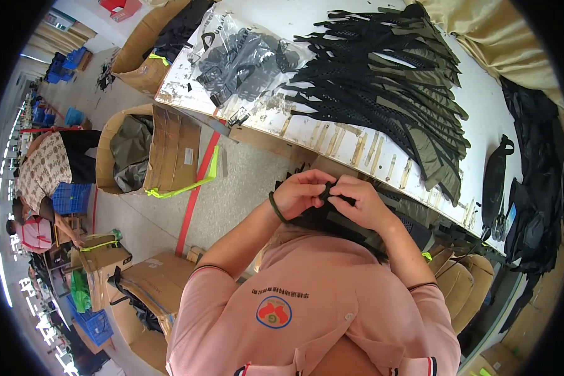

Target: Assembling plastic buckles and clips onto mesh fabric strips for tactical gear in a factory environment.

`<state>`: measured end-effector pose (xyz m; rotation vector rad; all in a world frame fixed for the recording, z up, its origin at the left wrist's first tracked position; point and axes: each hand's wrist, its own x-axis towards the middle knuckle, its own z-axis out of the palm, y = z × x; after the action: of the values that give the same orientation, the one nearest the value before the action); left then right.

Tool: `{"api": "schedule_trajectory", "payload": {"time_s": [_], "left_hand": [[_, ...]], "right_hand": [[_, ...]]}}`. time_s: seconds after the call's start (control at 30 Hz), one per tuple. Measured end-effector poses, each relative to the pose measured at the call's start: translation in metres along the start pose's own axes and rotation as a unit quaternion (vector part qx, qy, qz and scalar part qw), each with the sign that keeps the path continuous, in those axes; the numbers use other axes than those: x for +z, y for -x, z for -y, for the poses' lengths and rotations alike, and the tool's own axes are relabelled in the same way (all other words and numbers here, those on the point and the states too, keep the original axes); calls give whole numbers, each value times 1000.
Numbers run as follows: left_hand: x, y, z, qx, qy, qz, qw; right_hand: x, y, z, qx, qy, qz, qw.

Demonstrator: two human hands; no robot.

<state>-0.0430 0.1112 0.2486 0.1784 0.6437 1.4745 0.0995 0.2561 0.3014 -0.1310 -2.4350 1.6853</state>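
Observation:
My left hand [299,193] and my right hand [363,203] meet in front of my chest, by the table's near edge. Both are closed, with fingertips pinching a small black piece [326,191] between them; my fingers hide most of it, so its exact kind cannot be made out. Dark fabric [316,218] lies below the hands, over my lap. On the white table [370,143] ahead, many black mesh and olive strap-shaped fabric pieces [382,81] are spread in an overlapping row. Left of them lies a clear plastic bag [244,62] of black parts, probably plastic fittings.
Left of the table stands an open carton [175,147] with dark fabric inside; another carton [128,66] is behind it. More cartons [150,285] stand at lower left. A person [50,163] bends near blue crates [72,199]. Black bags [532,219] are at the right.

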Motion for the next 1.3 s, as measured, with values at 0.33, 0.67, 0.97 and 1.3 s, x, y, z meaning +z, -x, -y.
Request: {"api": "schedule_trajectory", "payload": {"time_s": [0.33,0.67,0.97,1.3], "left_hand": [[5,-3,7,10,-20,-23,999],[1,-8,8,64,-18,-45,997],[20,-28,21,120,-91,-91,984],[33,-12,21,180,-32,-130,975]], "right_hand": [[6,5,5,72,54,-64,994],[20,-2,4,80,65,-141,985],[11,8,8,118,-69,-131,982],[12,-1,8,-31,85,-106,990]]}}
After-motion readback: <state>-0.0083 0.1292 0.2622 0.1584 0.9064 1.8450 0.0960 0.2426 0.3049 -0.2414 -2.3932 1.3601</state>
